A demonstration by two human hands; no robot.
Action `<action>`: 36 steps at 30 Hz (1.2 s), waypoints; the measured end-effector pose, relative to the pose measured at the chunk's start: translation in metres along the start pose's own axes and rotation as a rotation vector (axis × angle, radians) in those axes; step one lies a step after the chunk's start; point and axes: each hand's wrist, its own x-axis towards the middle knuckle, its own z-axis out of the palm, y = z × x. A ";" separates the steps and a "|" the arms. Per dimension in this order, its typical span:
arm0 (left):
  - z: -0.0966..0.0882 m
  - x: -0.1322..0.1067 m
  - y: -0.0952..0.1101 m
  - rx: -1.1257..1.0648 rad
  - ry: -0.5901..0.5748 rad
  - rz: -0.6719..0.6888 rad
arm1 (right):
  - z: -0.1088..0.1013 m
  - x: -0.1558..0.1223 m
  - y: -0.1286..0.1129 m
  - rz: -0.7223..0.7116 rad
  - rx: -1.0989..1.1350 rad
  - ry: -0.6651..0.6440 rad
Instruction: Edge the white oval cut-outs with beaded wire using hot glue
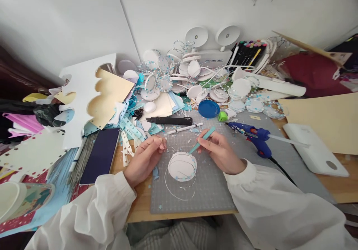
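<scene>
A white round disc (182,166) lies on the grey cutting mat (215,190), with small pale blue bits along its edge. Thin wire (167,186) loops over it and curls out onto the mat. My right hand (219,151) grips teal tweezers (206,139), their tips pointing down at the disc's upper edge. Up and to the left of the disc is my left hand (148,155), thumb and fingers pressed together; whatever they may pinch is too small to make out.
A blue glue gun (256,136) lies right. Behind are a black cutter knife (176,121), a white pen (184,128), a blue lid (208,109) and piled white discs (240,88). Left are a dark phone (100,155) and paper scraps (130,125).
</scene>
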 end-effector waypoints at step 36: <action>0.001 -0.008 0.003 0.460 -0.158 -0.024 | 0.002 0.010 0.006 0.014 0.193 0.243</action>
